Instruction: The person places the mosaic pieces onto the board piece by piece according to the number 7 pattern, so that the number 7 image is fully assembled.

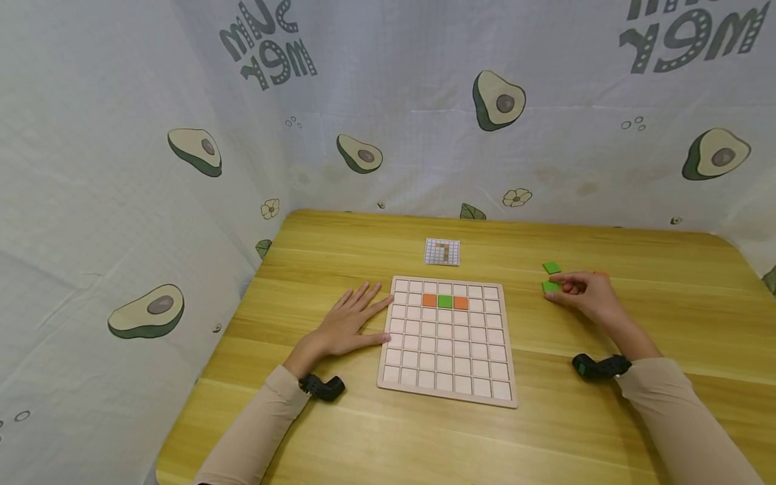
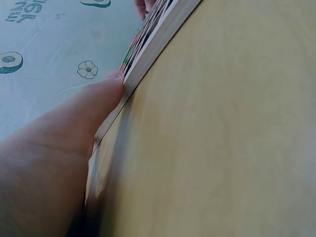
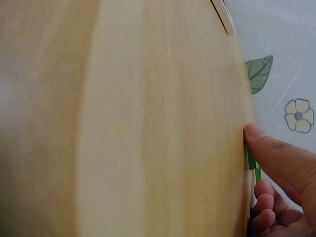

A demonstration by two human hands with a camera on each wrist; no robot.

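Observation:
A square wooden grid board [image 1: 447,397] lies on the table, with an orange tile [image 1: 429,300], a green tile [image 1: 445,302] and another orange tile [image 1: 461,303] side by side in its second row from the far edge. My left hand [image 1: 344,325] rests on the table with fingers spread, thumb and index fingertips touching the board's left edge. To the right of the board, my right hand [image 1: 588,295] pinches a green square tile [image 1: 550,287] between thumb and index finger. In the right wrist view the thumb hides part of the green.
Beyond the board lies a small pattern card [image 1: 442,252] with a printed grid. Another green tile [image 1: 551,267] lies just past my right fingers, and an orange tile [image 1: 601,274] is partly hidden behind that hand. A white avocado-print curtain [image 1: 412,182] borders the table.

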